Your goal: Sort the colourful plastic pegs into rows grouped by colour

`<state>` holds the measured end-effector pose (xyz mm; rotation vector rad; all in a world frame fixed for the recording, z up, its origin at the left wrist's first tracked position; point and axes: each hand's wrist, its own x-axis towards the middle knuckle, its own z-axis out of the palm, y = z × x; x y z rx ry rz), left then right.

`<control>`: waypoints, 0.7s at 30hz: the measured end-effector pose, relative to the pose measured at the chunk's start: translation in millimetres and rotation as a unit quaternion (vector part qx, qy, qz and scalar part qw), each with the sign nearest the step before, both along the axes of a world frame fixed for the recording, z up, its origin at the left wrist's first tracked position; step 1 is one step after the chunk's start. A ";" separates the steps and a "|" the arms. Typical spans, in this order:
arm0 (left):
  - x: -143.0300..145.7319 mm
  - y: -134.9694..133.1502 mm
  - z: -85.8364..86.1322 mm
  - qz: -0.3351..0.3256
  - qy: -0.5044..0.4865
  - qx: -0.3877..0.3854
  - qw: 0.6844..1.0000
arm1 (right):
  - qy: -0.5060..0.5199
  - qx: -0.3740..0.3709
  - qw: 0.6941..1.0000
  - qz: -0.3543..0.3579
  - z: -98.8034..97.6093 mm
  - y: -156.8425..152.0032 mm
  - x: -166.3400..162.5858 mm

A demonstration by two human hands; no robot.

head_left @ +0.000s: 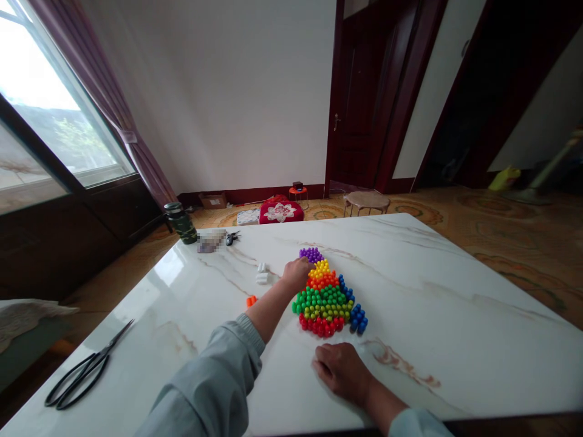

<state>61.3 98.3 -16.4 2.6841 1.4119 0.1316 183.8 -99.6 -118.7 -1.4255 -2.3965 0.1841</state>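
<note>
A block of shiny plastic beads lies on the table, grouped by colour. From far to near come purple beads [311, 254], yellow beads [321, 267], orange beads [324, 280], green beads [321, 296], olive beads [328, 311] and red beads [321, 326]. Blue beads [359, 319] line the right side. My left hand [298, 273] reaches to the far left of this block, its bent fingers touching the beads between purple and yellow; what they pinch is hidden. Closer to me, my right hand [341, 370] rests on the table as a loose fist, apart from the red beads.
White pieces [262, 278] and orange pieces [251, 301] lie left of the block. Black-handled scissors [86, 370] are at the left edge. A camouflage bottle [181, 224] and small pliers [232, 238] occupy the far left of the marble-patterned table [455, 303].
</note>
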 end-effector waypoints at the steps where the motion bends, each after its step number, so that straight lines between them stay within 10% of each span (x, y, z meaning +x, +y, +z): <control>1: -11.6 2.0 4.5 0.013 -0.017 0.004 1.000 | 0.003 0.000 1.000 0.002 0.6 0.1 0.1; 6: -112.5 8.5 24.3 0.134 -0.076 0.016 0.988 | 0.022 0.002 1.000 0.014 -1.4 0.1 0.2; 11: -196.4 -17.5 0.3 0.214 -0.092 -0.022 0.972 | 0.010 0.009 1.000 0.013 -5.1 0.2 0.1; 21: -172.0 -51.9 -56.2 0.256 -0.084 -0.065 0.961 | 0.003 0.023 1.000 0.006 -2.1 1.1 -1.1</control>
